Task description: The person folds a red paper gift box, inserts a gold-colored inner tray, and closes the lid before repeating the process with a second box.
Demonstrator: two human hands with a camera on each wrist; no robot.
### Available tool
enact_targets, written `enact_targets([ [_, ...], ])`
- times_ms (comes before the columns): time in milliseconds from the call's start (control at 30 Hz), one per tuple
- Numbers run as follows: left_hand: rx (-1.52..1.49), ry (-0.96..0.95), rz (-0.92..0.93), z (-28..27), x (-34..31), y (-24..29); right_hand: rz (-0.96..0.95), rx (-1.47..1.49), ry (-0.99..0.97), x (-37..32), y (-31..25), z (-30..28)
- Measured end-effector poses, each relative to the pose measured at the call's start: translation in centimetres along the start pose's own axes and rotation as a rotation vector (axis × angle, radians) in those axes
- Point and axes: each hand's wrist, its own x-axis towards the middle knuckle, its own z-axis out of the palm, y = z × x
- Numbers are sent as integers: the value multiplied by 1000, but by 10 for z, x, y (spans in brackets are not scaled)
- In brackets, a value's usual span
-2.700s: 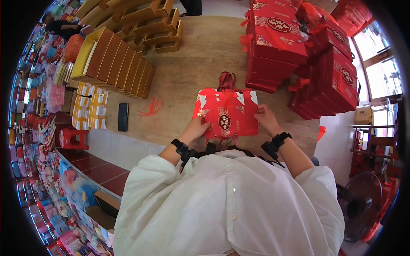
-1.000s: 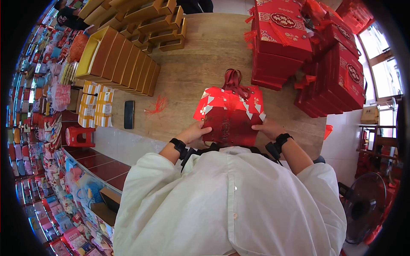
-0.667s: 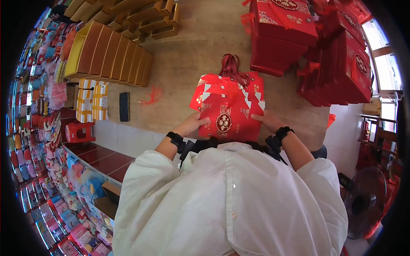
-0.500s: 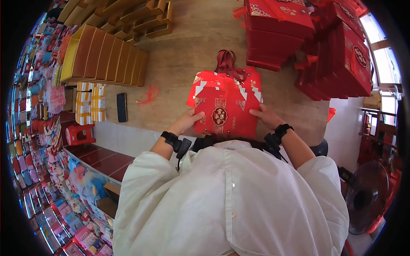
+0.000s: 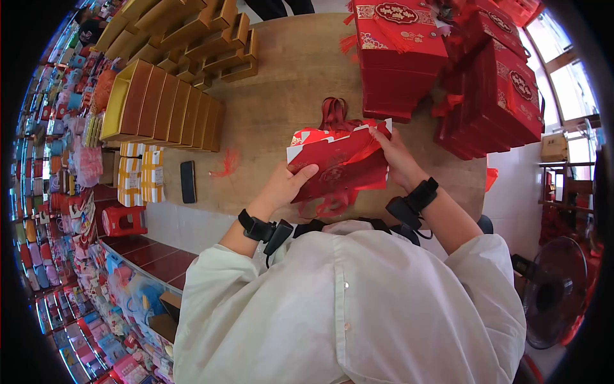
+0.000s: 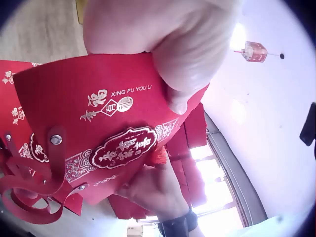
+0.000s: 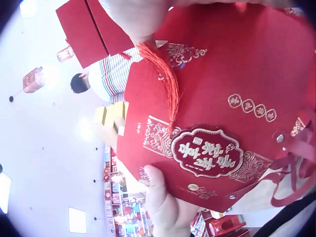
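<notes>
A red printed card piece (image 5: 332, 160) with a dark oval label, gold print and ribbon handles is held up at the table's near edge. My left hand (image 5: 285, 184) grips its left side, thumb on the face, also seen in the left wrist view (image 6: 170, 44). At the upper right corner my right hand (image 5: 398, 153) pinches the edge near a red tassel (image 7: 165, 81). Further red pieces (image 5: 307, 136) with white edges and dark red ribbon handles (image 5: 334, 114) lie just behind it on the table.
Stacked red boxes (image 5: 400, 70) fill the right back, with more (image 5: 492, 109) beside them. Gold boxes (image 5: 160, 105) stand at the left, gold trays (image 5: 224, 48) behind. A phone (image 5: 187, 182) and loose red tassels (image 5: 225, 164) lie left of the hands.
The held piece has tilted up, its ribbon handles now hanging toward my body. My right hand has moved from the piece's right side up to its upper corner.
</notes>
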Motion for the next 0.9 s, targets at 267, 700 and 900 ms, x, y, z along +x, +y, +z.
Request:
enact_targets([
  [267,-211,16,-40,-6,17,23,55,210,-151,4,-9,-19],
  [700,160,-113,355,-5,1,90,70,161,-224,-20,-59,3],
  [900,-11,73,418,-16,-5,82,26,198,-257,-27,-54,19],
])
